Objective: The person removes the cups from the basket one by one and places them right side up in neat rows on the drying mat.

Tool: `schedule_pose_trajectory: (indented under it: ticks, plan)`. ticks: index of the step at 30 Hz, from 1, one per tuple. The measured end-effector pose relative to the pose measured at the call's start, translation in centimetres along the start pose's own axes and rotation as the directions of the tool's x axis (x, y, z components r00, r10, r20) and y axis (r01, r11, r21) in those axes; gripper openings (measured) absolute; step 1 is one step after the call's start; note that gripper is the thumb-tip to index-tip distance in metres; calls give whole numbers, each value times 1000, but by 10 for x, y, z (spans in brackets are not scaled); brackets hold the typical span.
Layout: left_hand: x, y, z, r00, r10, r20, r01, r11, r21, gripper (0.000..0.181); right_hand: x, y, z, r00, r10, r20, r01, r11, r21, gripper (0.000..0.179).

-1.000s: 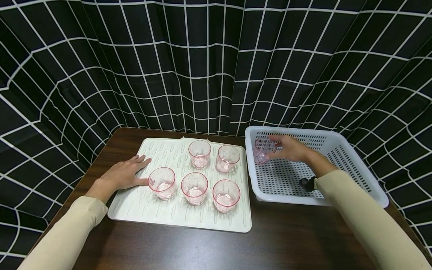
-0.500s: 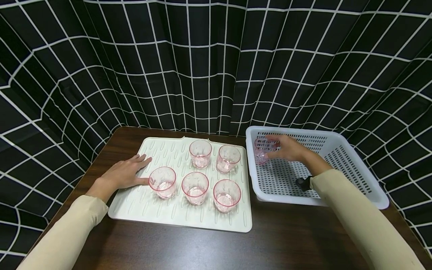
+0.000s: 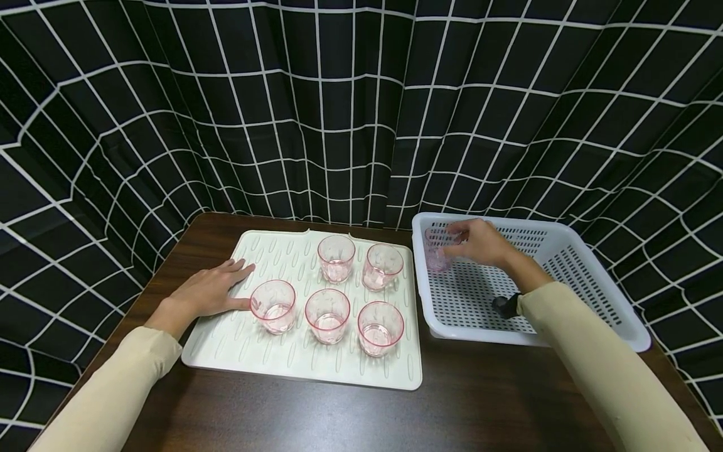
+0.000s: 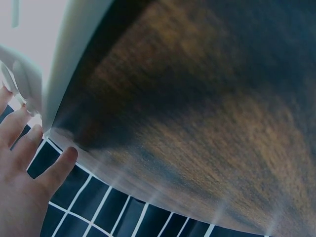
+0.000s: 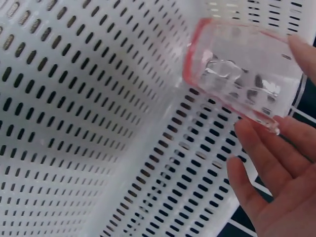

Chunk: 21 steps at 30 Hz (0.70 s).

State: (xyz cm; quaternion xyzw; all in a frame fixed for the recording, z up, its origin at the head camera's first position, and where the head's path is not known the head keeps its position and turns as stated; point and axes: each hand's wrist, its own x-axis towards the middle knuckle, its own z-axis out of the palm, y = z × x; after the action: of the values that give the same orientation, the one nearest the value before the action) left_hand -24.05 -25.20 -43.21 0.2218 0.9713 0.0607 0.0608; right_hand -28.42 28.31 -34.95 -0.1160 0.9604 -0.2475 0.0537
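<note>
My right hand (image 3: 480, 243) is inside the white basket (image 3: 599, 263), at its left end. Between thumb and fingers it holds a clear pink-rimmed glass (image 5: 242, 71), partly hidden by the hand in the head view. My left hand (image 3: 209, 290) lies flat with fingers spread on the left part of the white draining tray (image 3: 226, 345). Its thumb reaches the nearest pink-rimmed glass (image 3: 273, 307); whether they touch, I cannot tell. Several matching glasses stand upright on the tray, among them a back glass (image 3: 336, 260) and a front right glass (image 3: 380, 329).
The basket has slotted walls and sits right of the tray on a dark wooden table (image 3: 271, 414). A small black object (image 3: 504, 306) shows at the right wrist. A black curtain (image 3: 339, 113) with a white grid hangs behind and along both sides.
My right hand and its glass have shifted slightly up within the basket, and the glass's tilt has changed a little. The left hand and the tray glasses stay put.
</note>
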Motion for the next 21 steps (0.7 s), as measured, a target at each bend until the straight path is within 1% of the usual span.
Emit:
schedule_pose_trajectory:
  ticks: [3, 6, 10, 13, 17, 21]
  plan:
    - [0, 0, 0, 1000, 0, 1, 0, 1000, -1, 91, 1, -4, -4, 997, 10, -73, -11, 1000, -11, 71]
    - [0, 0, -1, 1000, 3, -1, -3, 1000, 2, 91, 0, -9, -9, 989, 30, -148, -31, 1000, -4, 71]
    - [0, 0, -1, 1000, 1, 0, -1, 1000, 0, 91, -1, -15, -13, 967, 62, -247, -58, 998, 23, 71]
    - [0, -1, -1, 1000, -2, 3, 2, 1000, -5, 91, -1, -18, -15, 948, 70, -311, -57, 997, 49, 73]
    - [1, -2, 0, 1000, -4, 7, 4, 1000, -6, 92, 0, -21, -16, 929, 58, -364, -34, 997, 72, 76]
    - [1, -2, 1, 1000, -3, 6, 3, 1000, -4, 92, 1, -28, -17, 919, 22, -394, 6, 998, 69, 75]
